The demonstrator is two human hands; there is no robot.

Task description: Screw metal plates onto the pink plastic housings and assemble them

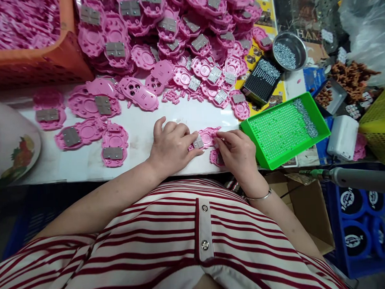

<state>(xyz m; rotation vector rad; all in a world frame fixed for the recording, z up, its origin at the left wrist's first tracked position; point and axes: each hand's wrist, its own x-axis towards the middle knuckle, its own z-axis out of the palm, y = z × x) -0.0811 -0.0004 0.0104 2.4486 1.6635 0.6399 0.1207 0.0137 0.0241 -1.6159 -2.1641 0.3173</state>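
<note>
Near the table's front edge lies a pink plastic shell half (207,136) with a grey metal plate on its left part. My left hand (172,147) grips its left end between thumb and fingers. At the shell's right end, the thumb and forefinger of my right hand (238,151) are pinched together; whatever they hold is hidden. Under that hand sits a second pink shell (216,157), partly covered by my fingers. Small pink plastic pieces (175,96) are scattered behind my hands.
Pink shells with metal plates (115,50) are heaped at the back beside an orange basket (67,52). Right of my hands are a green perforated tray (274,133) with screws, a black tray (261,85) and a metal bowl (288,48). A screwdriver-like tool (354,177) juts in from the right.
</note>
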